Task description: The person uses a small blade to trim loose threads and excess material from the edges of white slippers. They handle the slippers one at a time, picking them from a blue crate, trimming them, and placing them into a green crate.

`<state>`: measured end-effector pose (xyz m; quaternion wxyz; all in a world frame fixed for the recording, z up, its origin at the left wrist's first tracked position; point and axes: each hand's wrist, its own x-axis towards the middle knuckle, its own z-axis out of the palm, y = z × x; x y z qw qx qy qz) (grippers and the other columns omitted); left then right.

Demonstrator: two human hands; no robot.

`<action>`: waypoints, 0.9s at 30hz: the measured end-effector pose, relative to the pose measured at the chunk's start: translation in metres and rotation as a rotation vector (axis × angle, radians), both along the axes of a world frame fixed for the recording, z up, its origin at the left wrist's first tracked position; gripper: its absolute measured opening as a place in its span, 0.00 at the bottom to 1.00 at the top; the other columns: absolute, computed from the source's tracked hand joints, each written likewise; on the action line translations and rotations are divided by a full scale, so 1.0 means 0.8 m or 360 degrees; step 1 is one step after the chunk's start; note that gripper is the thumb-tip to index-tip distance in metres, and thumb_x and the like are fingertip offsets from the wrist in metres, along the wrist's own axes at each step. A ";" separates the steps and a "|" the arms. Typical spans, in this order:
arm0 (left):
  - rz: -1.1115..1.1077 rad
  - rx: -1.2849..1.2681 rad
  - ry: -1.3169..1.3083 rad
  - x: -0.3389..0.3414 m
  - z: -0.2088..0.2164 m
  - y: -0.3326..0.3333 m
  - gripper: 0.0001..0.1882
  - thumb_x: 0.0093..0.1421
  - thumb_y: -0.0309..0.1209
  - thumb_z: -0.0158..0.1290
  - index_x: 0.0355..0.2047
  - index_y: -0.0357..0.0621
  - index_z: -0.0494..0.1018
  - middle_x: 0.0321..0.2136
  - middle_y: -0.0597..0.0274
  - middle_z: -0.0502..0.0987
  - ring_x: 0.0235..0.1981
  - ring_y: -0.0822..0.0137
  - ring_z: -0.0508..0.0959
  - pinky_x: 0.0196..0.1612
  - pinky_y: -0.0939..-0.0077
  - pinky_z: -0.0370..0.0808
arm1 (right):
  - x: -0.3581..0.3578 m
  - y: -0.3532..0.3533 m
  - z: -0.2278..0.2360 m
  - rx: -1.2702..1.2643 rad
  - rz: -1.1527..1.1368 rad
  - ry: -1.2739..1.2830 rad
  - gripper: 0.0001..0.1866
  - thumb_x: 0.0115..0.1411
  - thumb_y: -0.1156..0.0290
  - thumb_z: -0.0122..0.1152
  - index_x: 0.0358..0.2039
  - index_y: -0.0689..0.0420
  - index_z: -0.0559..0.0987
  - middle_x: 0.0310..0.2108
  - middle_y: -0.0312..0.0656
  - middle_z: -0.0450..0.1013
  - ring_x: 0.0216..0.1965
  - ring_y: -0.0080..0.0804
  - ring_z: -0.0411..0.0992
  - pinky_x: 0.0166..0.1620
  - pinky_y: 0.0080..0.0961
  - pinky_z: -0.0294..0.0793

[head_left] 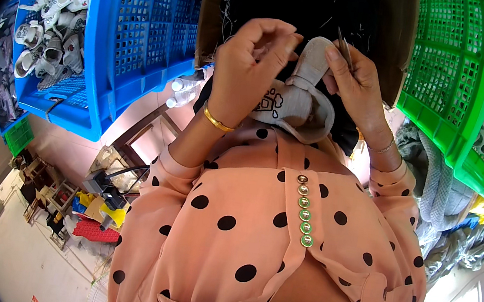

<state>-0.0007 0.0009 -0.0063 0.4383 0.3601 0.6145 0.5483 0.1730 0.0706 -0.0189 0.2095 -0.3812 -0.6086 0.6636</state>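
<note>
My left hand (252,61) pinches a small grey fabric baby shoe (299,91); my right hand (355,80), at three o'clock, grips thin metal snips (344,49) that might nick the fabric.

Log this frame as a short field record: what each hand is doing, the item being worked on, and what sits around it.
left hand: fingers pinched at the top of the small grey shoe
right hand: steadies the shoe and holds a thin metal tool, possibly snips
small grey shoe: soft, pale, with a printed patch on its side, held in front of the chest
blue crate: to the left, more small pale shoes beside it
green crate: to the right
cardboard box: open, dark inside, behind the hands
</note>
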 end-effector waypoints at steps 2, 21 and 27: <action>-0.0139 0.0118 0.0492 0.004 0.004 -0.001 0.10 0.58 0.27 0.57 0.40 0.38 0.76 0.33 0.58 0.81 0.33 0.71 0.82 0.35 0.80 0.78 | 0.002 0.002 0.005 0.0089 -0.0008 -0.0115 0.15 0.67 0.61 0.51 0.32 0.61 0.75 0.16 0.30 0.64 0.19 0.11 0.60 0.22 0.13 0.61; -0.0216 0.0133 0.0791 -0.002 -0.025 0.005 0.06 0.58 0.32 0.52 0.27 0.44 0.72 0.26 0.53 0.72 0.24 0.54 0.76 0.28 0.63 0.73 | -0.012 -0.001 -0.014 -0.0207 -0.0428 -0.0184 0.10 0.67 0.65 0.51 0.35 0.57 0.76 0.18 0.24 0.63 0.18 0.09 0.58 0.20 0.09 0.53; -0.0148 0.0021 0.0284 0.006 -0.026 -0.005 0.05 0.65 0.26 0.48 0.37 0.37 0.68 0.32 0.57 0.79 0.30 0.71 0.80 0.34 0.81 0.77 | -0.004 0.016 -0.008 -0.0018 -0.0088 -0.0124 0.17 0.66 0.58 0.53 0.31 0.61 0.74 0.15 0.31 0.65 0.17 0.15 0.62 0.20 0.15 0.60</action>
